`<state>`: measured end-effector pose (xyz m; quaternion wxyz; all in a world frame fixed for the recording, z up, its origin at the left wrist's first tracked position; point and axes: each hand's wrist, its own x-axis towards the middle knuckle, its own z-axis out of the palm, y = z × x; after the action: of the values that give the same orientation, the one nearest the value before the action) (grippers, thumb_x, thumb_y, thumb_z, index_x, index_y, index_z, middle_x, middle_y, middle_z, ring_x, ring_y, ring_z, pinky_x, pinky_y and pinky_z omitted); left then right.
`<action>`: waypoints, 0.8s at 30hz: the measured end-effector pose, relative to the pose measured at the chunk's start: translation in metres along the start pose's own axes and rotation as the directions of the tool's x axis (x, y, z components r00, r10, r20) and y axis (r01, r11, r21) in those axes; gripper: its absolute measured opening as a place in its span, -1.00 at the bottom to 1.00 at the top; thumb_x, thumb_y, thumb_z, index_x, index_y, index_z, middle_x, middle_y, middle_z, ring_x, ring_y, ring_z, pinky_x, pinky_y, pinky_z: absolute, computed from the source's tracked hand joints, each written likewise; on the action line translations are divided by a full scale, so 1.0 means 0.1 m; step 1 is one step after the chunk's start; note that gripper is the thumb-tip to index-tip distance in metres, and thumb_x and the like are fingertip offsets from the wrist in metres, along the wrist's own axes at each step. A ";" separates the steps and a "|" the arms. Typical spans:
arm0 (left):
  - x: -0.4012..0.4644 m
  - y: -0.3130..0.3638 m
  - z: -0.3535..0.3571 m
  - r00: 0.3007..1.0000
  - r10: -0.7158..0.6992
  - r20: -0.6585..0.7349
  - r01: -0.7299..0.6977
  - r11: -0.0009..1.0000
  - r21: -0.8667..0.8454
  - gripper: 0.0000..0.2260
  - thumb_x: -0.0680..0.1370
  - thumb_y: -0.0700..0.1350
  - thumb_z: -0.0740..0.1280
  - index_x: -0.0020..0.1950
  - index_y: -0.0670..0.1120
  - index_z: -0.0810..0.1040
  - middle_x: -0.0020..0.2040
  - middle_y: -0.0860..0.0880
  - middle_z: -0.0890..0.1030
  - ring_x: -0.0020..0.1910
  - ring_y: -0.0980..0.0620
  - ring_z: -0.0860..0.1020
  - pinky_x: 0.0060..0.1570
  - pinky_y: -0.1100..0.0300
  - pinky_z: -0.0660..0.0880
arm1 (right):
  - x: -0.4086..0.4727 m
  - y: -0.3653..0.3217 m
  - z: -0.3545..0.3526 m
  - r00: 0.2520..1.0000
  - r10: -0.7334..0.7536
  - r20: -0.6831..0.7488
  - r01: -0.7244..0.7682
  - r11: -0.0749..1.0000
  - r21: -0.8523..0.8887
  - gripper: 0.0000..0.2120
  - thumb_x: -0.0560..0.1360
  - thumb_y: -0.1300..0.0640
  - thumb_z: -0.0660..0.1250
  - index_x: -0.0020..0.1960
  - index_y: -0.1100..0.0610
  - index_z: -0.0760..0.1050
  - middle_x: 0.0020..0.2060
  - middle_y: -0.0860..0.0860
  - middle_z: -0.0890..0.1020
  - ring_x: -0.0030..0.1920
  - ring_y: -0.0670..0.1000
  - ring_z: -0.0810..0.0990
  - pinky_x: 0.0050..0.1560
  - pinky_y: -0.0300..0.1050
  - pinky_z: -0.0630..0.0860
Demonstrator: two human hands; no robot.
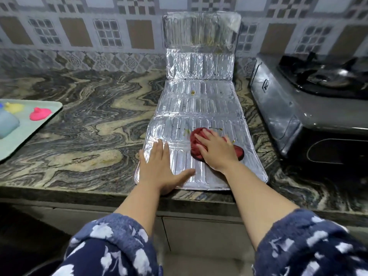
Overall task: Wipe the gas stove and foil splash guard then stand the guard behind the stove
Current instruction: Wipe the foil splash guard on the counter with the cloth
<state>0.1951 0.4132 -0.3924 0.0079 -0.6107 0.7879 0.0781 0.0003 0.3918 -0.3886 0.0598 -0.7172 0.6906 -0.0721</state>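
Observation:
The foil splash guard (197,108) lies unfolded on the marble counter, its far panel leaning up against the tiled wall. Small yellow stains dot its middle and near panels. My right hand (216,149) presses a dark red cloth (197,142) flat on the near panel. My left hand (161,168) rests palm down, fingers spread, on the guard's near left corner. The gas stove (310,108) stands to the right of the guard, its black burner top at the far right.
A pale green tray (29,128) at the left edge holds pink, yellow and blue items. The counter's front edge (79,188) runs just below my hands. The patterned tile wall (99,32) backs the counter.

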 end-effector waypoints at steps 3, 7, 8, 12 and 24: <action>0.00 0.00 0.01 1.000 0.004 -0.014 -0.004 1.000 0.000 0.14 0.21 0.61 -0.20 0.58 -0.12 -0.18 0.58 -0.04 -0.23 0.56 0.03 -0.25 0.46 -0.26 -0.22 | 0.13 0.26 -0.03 0.991 0.131 -0.024 -0.132 0.990 -0.043 -0.53 0.61 -0.16 -0.08 0.51 -0.16 0.12 0.55 -0.10 0.12 0.55 -0.01 0.04 0.51 0.20 -0.07; 0.01 -0.01 0.02 1.000 0.000 -0.020 -0.001 1.000 -0.021 0.15 0.19 0.62 -0.21 0.58 -0.11 -0.18 0.58 -0.02 -0.23 0.56 0.05 -0.25 0.46 -0.27 -0.22 | 0.21 0.52 -0.06 0.950 0.303 -0.076 -0.303 0.953 0.016 -0.55 0.62 0.01 0.01 0.51 -0.09 0.16 0.54 -0.08 0.14 0.55 -0.01 0.07 0.51 0.18 -0.03; 0.01 -0.01 0.01 1.000 -0.004 -0.008 0.004 1.000 -0.021 0.16 0.19 0.62 -0.20 0.58 -0.11 -0.18 0.58 -0.02 -0.24 0.56 0.05 -0.25 0.46 -0.27 -0.22 | 0.20 0.54 -0.07 0.940 0.331 -0.082 -0.330 0.944 0.033 -0.53 0.61 0.08 0.06 0.51 -0.06 0.17 0.54 -0.08 0.14 0.55 -0.02 0.06 0.52 0.16 -0.02; 0.08 0.01 -0.13 0.997 -0.007 0.074 0.006 1.000 0.007 0.13 0.24 0.62 -0.06 0.58 -0.12 -0.06 0.60 -0.06 -0.09 0.57 -0.02 -0.10 0.46 -0.28 -0.09 | 0.09 0.45 -0.06 0.904 0.402 -0.146 -0.397 0.916 0.066 -0.47 0.54 0.24 0.14 0.49 0.03 0.23 0.52 -0.02 0.21 0.54 -0.01 0.11 0.49 0.11 0.07; 0.40 -0.48 -0.09 0.998 0.050 -0.034 -0.049 0.998 0.034 0.05 0.31 0.56 -0.18 0.58 -0.13 -0.19 0.58 -0.04 -0.22 0.56 0.06 -0.23 0.45 -0.26 -0.28 | 0.35 -0.77 0.11 0.991 -0.118 -0.058 0.125 0.983 0.135 -0.61 0.63 -0.03 0.01 0.45 -0.17 0.26 0.52 -0.18 0.17 0.54 -0.12 0.07 0.50 0.16 -0.04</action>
<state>0.2316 0.3617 -0.3929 0.0023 -0.5921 0.8040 0.0546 0.0793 0.3599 -0.3844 0.0876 -0.7501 0.6401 -0.1412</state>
